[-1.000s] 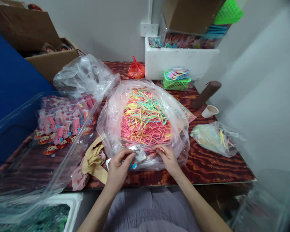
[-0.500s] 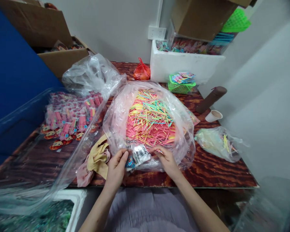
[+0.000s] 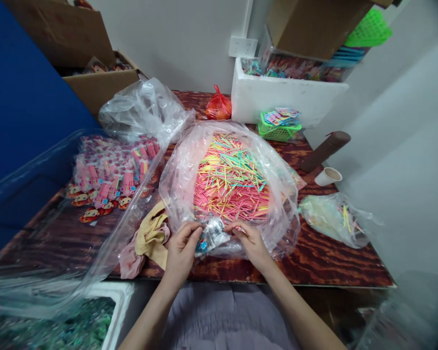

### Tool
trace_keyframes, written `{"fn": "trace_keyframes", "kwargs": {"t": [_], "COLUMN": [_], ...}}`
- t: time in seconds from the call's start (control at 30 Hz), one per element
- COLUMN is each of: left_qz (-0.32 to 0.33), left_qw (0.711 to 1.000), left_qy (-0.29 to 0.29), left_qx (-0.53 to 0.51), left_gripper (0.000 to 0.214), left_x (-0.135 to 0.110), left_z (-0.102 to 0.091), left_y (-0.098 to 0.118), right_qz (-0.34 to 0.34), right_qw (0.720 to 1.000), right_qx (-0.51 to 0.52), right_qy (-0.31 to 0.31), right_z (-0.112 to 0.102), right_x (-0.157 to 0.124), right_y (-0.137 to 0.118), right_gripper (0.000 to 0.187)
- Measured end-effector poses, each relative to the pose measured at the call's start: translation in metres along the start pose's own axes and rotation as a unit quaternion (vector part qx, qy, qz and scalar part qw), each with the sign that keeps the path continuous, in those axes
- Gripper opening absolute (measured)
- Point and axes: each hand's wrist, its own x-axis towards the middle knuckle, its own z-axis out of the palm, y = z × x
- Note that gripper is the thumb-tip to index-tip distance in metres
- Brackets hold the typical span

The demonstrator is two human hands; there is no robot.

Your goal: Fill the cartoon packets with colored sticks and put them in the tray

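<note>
My left hand (image 3: 182,245) pinches the left edge of a small printed plastic packet (image 3: 216,234), silvery with blue and red print. At the packet's right edge is my right hand (image 3: 253,245), fingers closed on a small bunch of thin sticks (image 3: 239,229) whose ends show pinkish. Both hands are over the near rim of a large clear plastic bag (image 3: 175,194). It lies open, full of short thin pink, yellow, green and blue sticks (image 3: 231,180). How far the packet's mouth is open I cannot make out.
Several filled pink packets (image 3: 105,170) lie at left beside clear plastic sheeting (image 3: 142,112). A yellow cloth (image 3: 151,238) is near my left hand. At right stand a brown flask (image 3: 324,150), a paper cup (image 3: 327,176) and a tied plastic bag (image 3: 332,218). Behind are a green basket (image 3: 277,131) and foam box (image 3: 288,95).
The whole view has shifted slightly, so the table things appear further right. My left hand and the packet have come a little closer to my right hand's fingertips.
</note>
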Motion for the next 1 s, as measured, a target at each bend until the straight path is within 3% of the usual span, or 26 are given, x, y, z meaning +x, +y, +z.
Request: {"fn": "trace_keyframes", "kwargs": {"t": [0.57,0.67,0.77,0.9,1.0], "left_qz": [0.069,0.068,0.055,0.019,-0.012], "left_qw": [0.994,0.993,0.994,0.998,0.998], "left_qy": [-0.048,-0.057,-0.063,-0.06,-0.055], "left_qx": [0.071,0.072,0.063,0.023,-0.016], "left_gripper": [0.014,0.014,0.015,0.014,0.016], "left_x": [-0.005,-0.006,-0.006,-0.005,-0.005], "left_z": [0.002,0.005,0.01,0.014,0.013], "left_y": [0.008,0.008,0.007,0.004,0.0], "right_qz": [0.008,0.013,0.02,0.044,0.07], "right_qw": [1.0,0.994,0.963,0.928,0.925], "right_qx": [0.013,0.092,0.244,0.359,0.368], "right_qy": [0.007,0.064,0.114,0.089,0.064], "right_z": [-0.005,-0.008,-0.004,0.013,0.023], "right_x": [0.0,0.013,0.031,0.045,0.043], "right_y": [-0.011,-0.024,-0.046,-0.069,-0.072], "right_gripper": [0.02,0.017,0.017,0.021,0.024]}}
